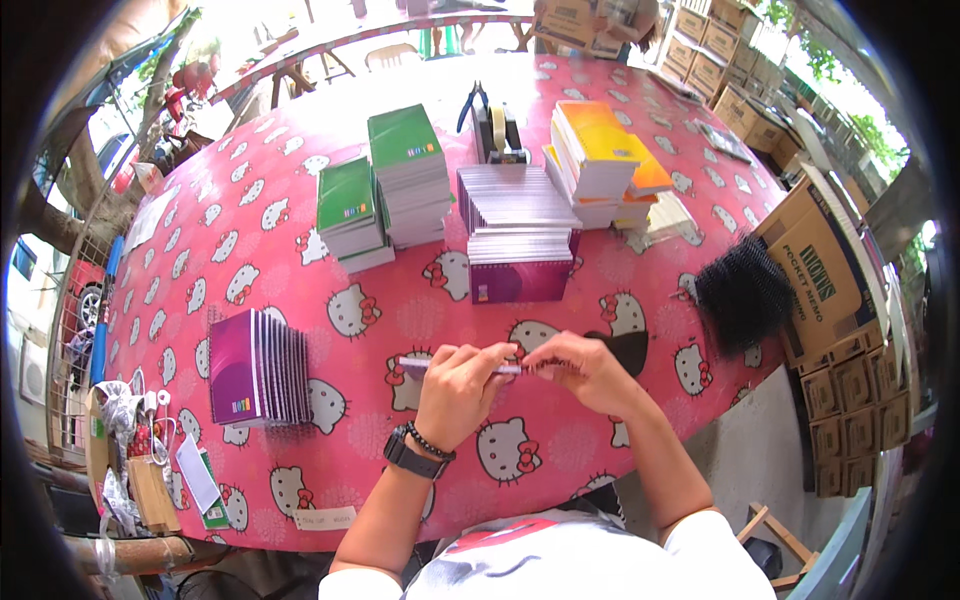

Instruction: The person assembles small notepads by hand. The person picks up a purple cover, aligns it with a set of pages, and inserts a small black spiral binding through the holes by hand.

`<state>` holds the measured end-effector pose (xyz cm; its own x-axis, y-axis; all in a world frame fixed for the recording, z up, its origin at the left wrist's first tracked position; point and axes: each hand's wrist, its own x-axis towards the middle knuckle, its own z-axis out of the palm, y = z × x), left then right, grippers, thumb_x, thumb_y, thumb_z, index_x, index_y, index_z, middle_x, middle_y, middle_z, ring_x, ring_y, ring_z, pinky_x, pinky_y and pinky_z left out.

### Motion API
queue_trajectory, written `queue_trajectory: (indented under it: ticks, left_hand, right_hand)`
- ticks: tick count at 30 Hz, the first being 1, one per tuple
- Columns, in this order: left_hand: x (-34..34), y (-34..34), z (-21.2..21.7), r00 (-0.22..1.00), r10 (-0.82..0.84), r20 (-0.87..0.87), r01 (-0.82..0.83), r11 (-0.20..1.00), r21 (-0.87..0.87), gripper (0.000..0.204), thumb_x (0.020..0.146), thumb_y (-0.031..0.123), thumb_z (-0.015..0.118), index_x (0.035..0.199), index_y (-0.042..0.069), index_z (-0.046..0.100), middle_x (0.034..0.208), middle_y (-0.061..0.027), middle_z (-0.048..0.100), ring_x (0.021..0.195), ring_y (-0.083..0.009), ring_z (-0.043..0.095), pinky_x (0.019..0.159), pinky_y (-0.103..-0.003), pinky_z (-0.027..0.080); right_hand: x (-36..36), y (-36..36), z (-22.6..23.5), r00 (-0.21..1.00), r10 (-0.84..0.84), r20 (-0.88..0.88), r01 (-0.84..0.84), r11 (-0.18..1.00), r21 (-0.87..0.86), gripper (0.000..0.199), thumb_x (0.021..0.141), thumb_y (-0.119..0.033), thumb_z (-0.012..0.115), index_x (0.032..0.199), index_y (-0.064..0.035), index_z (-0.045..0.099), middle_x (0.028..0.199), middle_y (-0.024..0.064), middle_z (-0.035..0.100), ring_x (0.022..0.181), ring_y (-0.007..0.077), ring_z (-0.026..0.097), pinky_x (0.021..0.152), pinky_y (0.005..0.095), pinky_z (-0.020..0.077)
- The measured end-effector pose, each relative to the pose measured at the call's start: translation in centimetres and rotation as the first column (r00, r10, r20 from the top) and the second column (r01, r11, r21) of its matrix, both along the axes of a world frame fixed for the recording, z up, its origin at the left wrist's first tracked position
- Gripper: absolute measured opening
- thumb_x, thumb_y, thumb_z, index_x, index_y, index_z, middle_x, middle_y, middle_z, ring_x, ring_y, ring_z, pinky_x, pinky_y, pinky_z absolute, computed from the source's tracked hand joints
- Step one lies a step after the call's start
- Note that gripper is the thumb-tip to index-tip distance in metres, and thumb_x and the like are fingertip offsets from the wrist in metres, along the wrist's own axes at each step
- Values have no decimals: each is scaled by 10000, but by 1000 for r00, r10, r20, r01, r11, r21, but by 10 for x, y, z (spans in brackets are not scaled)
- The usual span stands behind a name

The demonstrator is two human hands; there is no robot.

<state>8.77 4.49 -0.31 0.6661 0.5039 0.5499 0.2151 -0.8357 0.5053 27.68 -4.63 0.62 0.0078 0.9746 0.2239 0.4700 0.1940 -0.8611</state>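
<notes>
- Purple-and-white thin notepad (412, 366), edge-on, gripped by fingers of the left hand (458, 385); those of the right hand (590, 375) bend at its three o'clock end, grip unclear.
- Pinch firmly, keep the edge level, work gently.
- Nine o'clock: glossy-covered purple notepads (250, 368).
- Twelve: ridged purple notepad block (520, 235).
- Between two and three: bristly black coils (740, 295).
- Beneath: smooth pink worktop (560, 480).

On the right, we see bold, dark block capitals across a large cardboard carton (838, 245). Small multicoloured lettering sits on the covers of the left purple notebooks (232, 365), the central purple notebooks (520, 284) and the green notebooks (345, 190). Near us, a paper slip (326, 519) bears handwriting. Print on the far-right cartons (690, 55) is too small for us.
</notes>
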Motion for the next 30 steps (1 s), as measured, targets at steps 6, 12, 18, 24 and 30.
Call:
queue_trajectory:
  ticks: [6, 12, 18, 24, 30]
  left_hand:
    - [-3, -2, 6, 999, -23, -45, 25, 998, 54, 303, 727, 139, 707, 1012, 117, 610, 906, -10, 658, 814, -191, 605, 752, -334, 422]
    - [1, -5, 9, 991, -31, -131, 46, 992, 117, 225, 765, 221, 688, 953, 129, 606, 948, -6, 634, 868, -191, 586, 741, -334, 406]
    - [2, -12, 20, 996, -7, -92, 15, 996, 84, 178, 789, 237, 674, 913, 121, 618, 972, 1, 634, 893, -171, 588, 772, -333, 425]
    - [-3, -2, 5, 977, -94, -192, 120, 984, 129, 242, 798, 218, 664, 997, 127, 561, 1007, 1, 603, 905, -183, 584, 796, -337, 430]
    - [-8, -1, 10, 974, -127, -185, 147, 984, 99, 213, 810, 204, 650, 991, 129, 565, 1003, 14, 603, 917, -180, 582, 812, -332, 433]
  right_hand:
    - [-6, -2, 18, 1000, -15, -19, 12, 989, -147, 417, 817, -13, 666, 1216, -59, 554, 817, 34, 618, 699, 64, 561, 610, 231, 471]
    - [-9, -8, 17, 998, -22, 56, 31, 986, -165, 378, 869, -131, 624, 1227, -49, 535, 965, 149, 651, 839, 232, 631, 732, 296, 495]
    - [43, -31, 1, 650, -625, 432, 632, 760, 148, 555, 820, -420, 644, 1201, -41, 505, 1195, 173, 559, 1129, 325, 503, 927, 452, 400]
    - [48, -46, -50, 581, -563, 587, 706, 708, -19, 796, 712, -642, 640, 1225, -58, 471, 1359, 246, 384, 1249, 401, 377, 1028, 516, 293]
    - [45, -47, -29, 692, -416, 589, 614, 769, -178, 824, 659, -593, 714, 1268, -96, 468, 1425, 253, 301, 1299, 417, 319, 1064, 516, 258]
